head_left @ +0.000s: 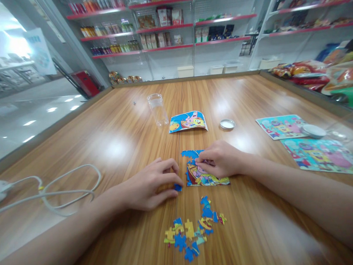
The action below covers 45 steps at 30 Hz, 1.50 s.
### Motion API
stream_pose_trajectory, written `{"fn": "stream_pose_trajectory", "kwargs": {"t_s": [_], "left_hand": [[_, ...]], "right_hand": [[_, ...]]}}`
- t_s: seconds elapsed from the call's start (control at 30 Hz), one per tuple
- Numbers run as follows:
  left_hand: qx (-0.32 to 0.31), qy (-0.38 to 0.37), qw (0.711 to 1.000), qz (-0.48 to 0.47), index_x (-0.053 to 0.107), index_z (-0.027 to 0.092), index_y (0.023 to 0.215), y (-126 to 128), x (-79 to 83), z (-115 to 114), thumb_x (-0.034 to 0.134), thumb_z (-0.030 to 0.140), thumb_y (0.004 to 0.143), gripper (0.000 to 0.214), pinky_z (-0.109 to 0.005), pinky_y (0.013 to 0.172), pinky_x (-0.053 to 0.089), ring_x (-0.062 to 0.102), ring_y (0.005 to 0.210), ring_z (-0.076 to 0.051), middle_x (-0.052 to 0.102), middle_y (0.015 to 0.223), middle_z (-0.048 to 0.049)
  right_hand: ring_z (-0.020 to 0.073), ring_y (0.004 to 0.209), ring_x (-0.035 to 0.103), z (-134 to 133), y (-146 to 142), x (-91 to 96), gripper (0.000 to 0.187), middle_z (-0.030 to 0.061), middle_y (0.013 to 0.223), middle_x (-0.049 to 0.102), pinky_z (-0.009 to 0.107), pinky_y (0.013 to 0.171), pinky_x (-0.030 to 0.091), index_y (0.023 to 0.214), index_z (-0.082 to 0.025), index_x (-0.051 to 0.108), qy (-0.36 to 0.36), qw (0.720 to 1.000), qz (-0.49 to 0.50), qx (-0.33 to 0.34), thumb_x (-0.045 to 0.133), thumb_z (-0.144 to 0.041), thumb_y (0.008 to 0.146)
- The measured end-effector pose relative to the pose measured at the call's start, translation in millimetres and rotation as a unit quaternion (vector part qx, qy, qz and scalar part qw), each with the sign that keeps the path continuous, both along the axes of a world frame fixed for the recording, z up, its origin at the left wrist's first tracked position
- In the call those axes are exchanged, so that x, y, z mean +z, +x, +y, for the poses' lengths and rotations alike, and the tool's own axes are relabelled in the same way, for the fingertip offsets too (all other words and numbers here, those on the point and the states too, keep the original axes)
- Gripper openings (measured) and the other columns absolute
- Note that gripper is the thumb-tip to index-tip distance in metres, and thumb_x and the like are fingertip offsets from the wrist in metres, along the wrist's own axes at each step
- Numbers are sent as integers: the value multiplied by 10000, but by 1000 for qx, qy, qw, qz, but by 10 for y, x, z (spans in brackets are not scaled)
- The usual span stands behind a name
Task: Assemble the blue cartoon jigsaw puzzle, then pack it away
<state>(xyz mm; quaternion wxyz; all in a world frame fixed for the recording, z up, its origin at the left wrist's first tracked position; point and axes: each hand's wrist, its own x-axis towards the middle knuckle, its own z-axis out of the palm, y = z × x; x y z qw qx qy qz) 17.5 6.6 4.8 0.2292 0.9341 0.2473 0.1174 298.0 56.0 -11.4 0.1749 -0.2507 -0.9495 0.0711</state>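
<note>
A partly joined cartoon jigsaw puzzle lies on the wooden table, its upper left edge uneven. Over its upper part is my right hand, thumb and fingers pinched together at the surface; whatever they grip is hidden. Just left of the puzzle, my left hand rests low with curved fingers, a blue puzzle piece between its thumb and fingertips. Nearer to me lie several loose puzzle pieces, blue, yellow and light teal. Beyond the puzzle stands a curled picture card with cartoon figures.
A clear plastic jar and a metal lid sit farther back. At right are two picture sheets and a white lid. A white cable loops at left. Stocked shelves stand behind the table.
</note>
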Motion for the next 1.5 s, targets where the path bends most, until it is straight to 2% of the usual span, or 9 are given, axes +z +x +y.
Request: {"fn": "stream_pose_trajectory", "kwargs": {"t_s": [0.2, 0.33, 0.47, 0.57, 0.83, 1.03, 1.23, 1.4, 1.5], "left_hand": [[29, 8, 999, 8, 647, 207, 1038, -42, -68, 70, 618, 297, 952, 128, -318, 871, 466, 579, 970, -185, 587, 1056, -59], [64, 30, 997, 21, 620, 190, 983, -32, -90, 87, 660, 402, 923, 224, -323, 823, 465, 566, 917, -190, 576, 1017, -57], [52, 5, 999, 12, 605, 200, 1131, -45, -39, 67, 623, 285, 925, 224, -346, 862, 478, 561, 972, -203, 563, 1078, -74], [54, -1, 999, 7, 627, 202, 1098, -47, -22, 49, 604, 222, 916, 184, -349, 876, 482, 558, 982, -202, 553, 1081, -75], [78, 29, 996, -29, 640, 224, 1149, -45, -137, 81, 483, 162, 986, 234, -320, 851, 479, 551, 969, -172, 537, 1059, -62], [125, 51, 990, -36, 655, 223, 1081, -55, -160, 87, 654, 295, 922, 174, -345, 871, 479, 560, 982, -182, 543, 1066, -51], [110, 59, 991, -51, 689, 270, 1104, -44, -207, 94, 527, 184, 980, 222, -303, 796, 472, 553, 886, -135, 510, 1062, -40], [169, 65, 983, -39, 681, 227, 1023, -34, -205, 90, 696, 346, 897, 175, -354, 853, 479, 559, 954, -182, 532, 1043, -44], [152, 69, 985, -32, 700, 256, 1050, -26, -216, 90, 632, 311, 941, 140, -338, 812, 476, 551, 906, -164, 516, 1040, -41]], "right_hand": [[95, 479, 468, 11, 6, -26, 255, -5, 534, 585, 263, 516, 248, 735, -168, 690, 6, 1000, 6, 0, 549, -299, 902], [95, 484, 473, 18, 11, -41, 228, -5, 538, 591, 262, 517, 247, 725, -169, 685, 10, 1000, 9, 3, 567, -284, 882], [99, 482, 476, 15, 14, -35, 204, -5, 538, 599, 264, 517, 248, 742, -170, 697, 6, 1000, 9, 1, 576, -276, 868], [102, 484, 476, 12, 11, -26, 213, 0, 539, 599, 266, 516, 250, 748, -167, 702, 3, 1000, 4, 1, 570, -278, 873], [107, 493, 495, 12, 8, -30, 206, 4, 546, 607, 262, 520, 253, 768, -166, 705, 0, 1000, -3, 0, 570, -283, 872], [110, 502, 502, 15, 12, -26, 172, 4, 554, 614, 260, 521, 247, 777, -170, 708, -6, 1000, -1, 0, 588, -270, 847], [113, 507, 512, 17, 8, -30, 166, 4, 556, 619, 259, 521, 244, 809, -168, 725, -5, 1000, -1, 1, 590, -258, 841], [110, 499, 500, 12, 3, -20, 200, 14, 560, 631, 264, 520, 237, 791, -165, 726, -5, 1000, -6, -2, 573, -274, 858], [110, 497, 497, 11, 5, -17, 210, 18, 560, 636, 267, 519, 234, 784, -164, 724, -3, 1000, -8, -3, 567, -281, 861]]}}
